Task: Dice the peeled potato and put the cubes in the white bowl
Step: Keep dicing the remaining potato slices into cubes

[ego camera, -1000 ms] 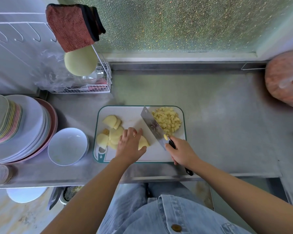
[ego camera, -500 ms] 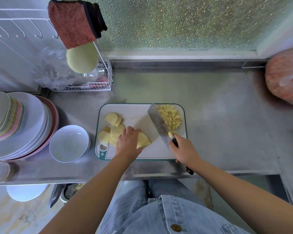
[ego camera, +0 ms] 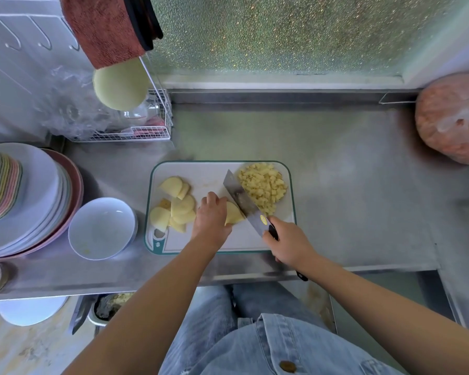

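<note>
A white cutting board (ego camera: 206,173) with a green rim lies on the steel counter. My left hand (ego camera: 211,217) holds down a potato slice stack (ego camera: 233,215) at the board's middle. My right hand (ego camera: 287,240) grips the black handle of a cleaver (ego camera: 241,198), whose blade rests against the right side of that stack. A pile of potato cubes (ego camera: 263,186) sits at the board's far right. Several uncut potato slices (ego camera: 178,204) lie on the board's left. The white bowl (ego camera: 102,228) stands left of the board and holds no cubes.
A stack of plates (ego camera: 30,198) sits at the far left beside the bowl. A wire rack (ego camera: 136,131) with plastic wrap and a hanging cloth stands at the back left. A pink bagged bundle (ego camera: 452,117) lies at the back right. The counter's front edge runs just below the board.
The cleaver has swung back from the cube pile toward my left hand and now meets the potato stack. My left hand stayed on the stack.
</note>
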The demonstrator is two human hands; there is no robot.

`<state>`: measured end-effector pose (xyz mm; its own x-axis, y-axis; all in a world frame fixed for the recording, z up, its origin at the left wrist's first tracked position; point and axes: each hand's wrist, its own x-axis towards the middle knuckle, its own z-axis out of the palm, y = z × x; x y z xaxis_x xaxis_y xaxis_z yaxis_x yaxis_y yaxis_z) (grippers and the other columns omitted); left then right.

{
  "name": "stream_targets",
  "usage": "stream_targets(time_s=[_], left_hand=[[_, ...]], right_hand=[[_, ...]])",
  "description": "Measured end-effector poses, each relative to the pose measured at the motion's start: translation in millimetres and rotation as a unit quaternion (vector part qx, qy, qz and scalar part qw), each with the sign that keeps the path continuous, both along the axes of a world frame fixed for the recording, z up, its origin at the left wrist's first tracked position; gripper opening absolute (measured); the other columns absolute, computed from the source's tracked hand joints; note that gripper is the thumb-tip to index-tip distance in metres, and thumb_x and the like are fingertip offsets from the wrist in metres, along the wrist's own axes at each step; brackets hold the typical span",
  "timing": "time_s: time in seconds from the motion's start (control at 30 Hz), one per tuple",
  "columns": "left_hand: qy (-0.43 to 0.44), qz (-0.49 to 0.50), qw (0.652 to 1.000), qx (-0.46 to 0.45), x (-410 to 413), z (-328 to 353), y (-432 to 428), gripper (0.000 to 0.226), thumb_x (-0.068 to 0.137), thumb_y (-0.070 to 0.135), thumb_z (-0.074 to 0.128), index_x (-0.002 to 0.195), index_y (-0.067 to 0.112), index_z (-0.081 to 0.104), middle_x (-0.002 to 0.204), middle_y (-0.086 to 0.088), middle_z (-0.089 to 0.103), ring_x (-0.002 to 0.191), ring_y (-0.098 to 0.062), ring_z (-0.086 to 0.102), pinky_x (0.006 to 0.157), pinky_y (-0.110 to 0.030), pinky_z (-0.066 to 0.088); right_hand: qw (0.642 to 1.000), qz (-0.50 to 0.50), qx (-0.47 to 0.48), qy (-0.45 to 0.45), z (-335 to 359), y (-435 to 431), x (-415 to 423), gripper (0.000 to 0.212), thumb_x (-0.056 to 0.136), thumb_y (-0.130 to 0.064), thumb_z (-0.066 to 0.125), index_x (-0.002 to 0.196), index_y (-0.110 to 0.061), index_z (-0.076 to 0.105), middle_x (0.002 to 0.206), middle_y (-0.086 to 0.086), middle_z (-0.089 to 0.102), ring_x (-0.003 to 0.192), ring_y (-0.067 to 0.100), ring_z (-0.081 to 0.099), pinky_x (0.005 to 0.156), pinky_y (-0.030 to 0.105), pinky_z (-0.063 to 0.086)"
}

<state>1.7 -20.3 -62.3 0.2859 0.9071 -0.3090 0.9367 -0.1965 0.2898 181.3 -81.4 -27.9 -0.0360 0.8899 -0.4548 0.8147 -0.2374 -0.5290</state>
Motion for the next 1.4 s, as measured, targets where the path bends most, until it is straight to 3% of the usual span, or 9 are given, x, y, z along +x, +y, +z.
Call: stream_targets(time_s=[0.1, 0.2, 0.33, 0.5, 0.8, 0.97, 1.4], left_hand=[[0.002, 0.008, 1.0, 0.002, 1, -2, -2, 0.059, 0.087, 0.03, 0.065, 0.135, 0.011, 0.038, 0.129, -0.011, 0.038, 0.115, -0.026, 0.041, 0.099, -0.03, 0.037], [-0.062, 0.056, 0.997, -0.005, -3, -2, -7, 0.074, 0.085, 0.03, 0.068, 0.145, 0.009, 0.03, 0.131, -0.012, 0.041, 0.117, -0.028, 0.044, 0.097, -0.032, 0.039], [-0.159, 0.201, 0.966, -0.018, -2, 3, -13, 0.054, 0.086, 0.027, 0.069, 0.133, 0.01, 0.05, 0.126, -0.011, 0.048, 0.101, -0.028, 0.058, 0.086, -0.033, 0.047], [-0.187, 0.291, 0.937, -0.047, 1, 2, -9, 0.037, 0.085, 0.025, 0.07, 0.119, 0.014, 0.062, 0.11, -0.008, 0.059, 0.088, -0.025, 0.062, 0.074, -0.031, 0.05], [-0.157, 0.307, 0.938, -0.037, 5, -1, -1, 0.029, 0.082, 0.026, 0.073, 0.106, 0.01, 0.068, 0.1, -0.008, 0.064, 0.084, -0.025, 0.06, 0.068, -0.028, 0.044], [-0.167, 0.318, 0.932, -0.051, 4, -1, 3, 0.022, 0.077, 0.024, 0.076, 0.093, 0.013, 0.066, 0.09, -0.004, 0.065, 0.075, -0.022, 0.058, 0.064, -0.027, 0.045], [-0.175, 0.295, 0.938, -0.044, 1, 0, 1, 0.02, 0.081, 0.024, 0.073, 0.093, 0.01, 0.065, 0.09, -0.002, 0.057, 0.075, -0.02, 0.052, 0.066, -0.028, 0.043]], right_hand=[[0.998, 0.027, -0.013, -0.05, -1, 2, -4, 0.017, 0.088, -0.02, 0.045, 0.076, -0.016, 0.034, 0.061, 0.006, 0.053, 0.06, 0.028, 0.055, 0.056, 0.039, 0.042], [0.993, 0.057, -0.018, -0.103, -3, 5, -11, 0.012, 0.09, -0.021, 0.044, 0.083, -0.014, 0.037, 0.062, 0.0, 0.043, 0.064, 0.027, 0.046, 0.057, 0.033, 0.032], [0.995, 0.047, -0.016, -0.09, -2, 12, -15, 0.016, 0.097, -0.023, 0.037, 0.083, -0.015, 0.038, 0.066, 0.002, 0.047, 0.063, 0.026, 0.049, 0.057, 0.032, 0.034], [0.996, 0.043, 0.018, -0.074, 11, 14, -17, 0.018, 0.097, -0.022, 0.036, 0.08, -0.017, 0.035, 0.061, 0.001, 0.043, 0.057, 0.022, 0.044, 0.051, 0.033, 0.026], [0.994, 0.067, -0.02, -0.081, 15, 11, -27, 0.006, 0.099, -0.021, 0.033, 0.098, -0.021, 0.038, 0.064, -0.003, 0.037, 0.065, 0.024, 0.044, 0.055, 0.031, 0.028], [0.992, 0.066, -0.028, -0.106, 18, 13, -33, 0.021, 0.1, -0.018, 0.032, 0.111, -0.007, 0.046, 0.065, -0.003, 0.034, 0.07, 0.024, 0.041, 0.06, 0.031, 0.029], [0.988, 0.079, -0.062, -0.121, 14, 17, -45, 0.023, 0.1, -0.017, 0.033, 0.119, -0.006, 0.041, 0.08, 0.005, 0.048, 0.073, 0.023, 0.048, 0.061, 0.032, 0.036]])
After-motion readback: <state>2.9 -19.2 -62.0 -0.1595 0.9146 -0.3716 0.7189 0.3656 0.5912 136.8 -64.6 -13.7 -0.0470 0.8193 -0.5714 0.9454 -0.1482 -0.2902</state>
